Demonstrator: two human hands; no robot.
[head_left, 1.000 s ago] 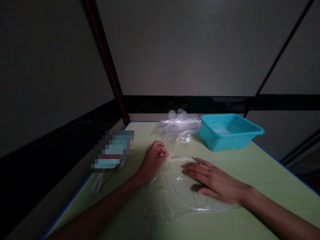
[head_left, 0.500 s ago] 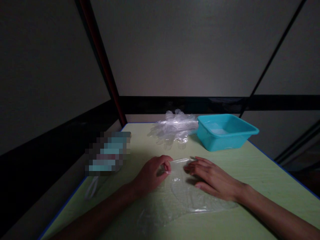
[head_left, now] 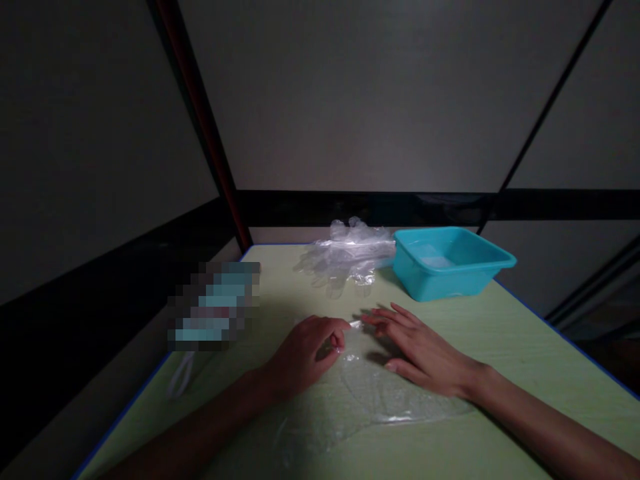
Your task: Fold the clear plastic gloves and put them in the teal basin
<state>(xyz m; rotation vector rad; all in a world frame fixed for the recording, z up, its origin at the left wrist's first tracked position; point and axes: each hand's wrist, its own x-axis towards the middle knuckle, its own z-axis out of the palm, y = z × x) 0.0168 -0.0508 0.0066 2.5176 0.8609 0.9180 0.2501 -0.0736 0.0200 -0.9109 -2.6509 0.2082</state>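
Left hand (head_left: 310,350) now pinches the far edge of the clear plastic film (head_left: 385,393) between thumb and forefinger; a second ago it was curled farther back, off that edge. Right hand (head_left: 423,350), earlier pressed flat, has drawn its spread, unclenched fingertips to the same edge. Film lies flat on the green table (head_left: 525,347). Beyond, well apart from it: heap of plastic gloves (head_left: 350,257), teal basin (head_left: 447,263). Neither touches the film.

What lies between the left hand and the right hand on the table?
Head view: an edge of the clear plastic sheet, between left hand and right hand.
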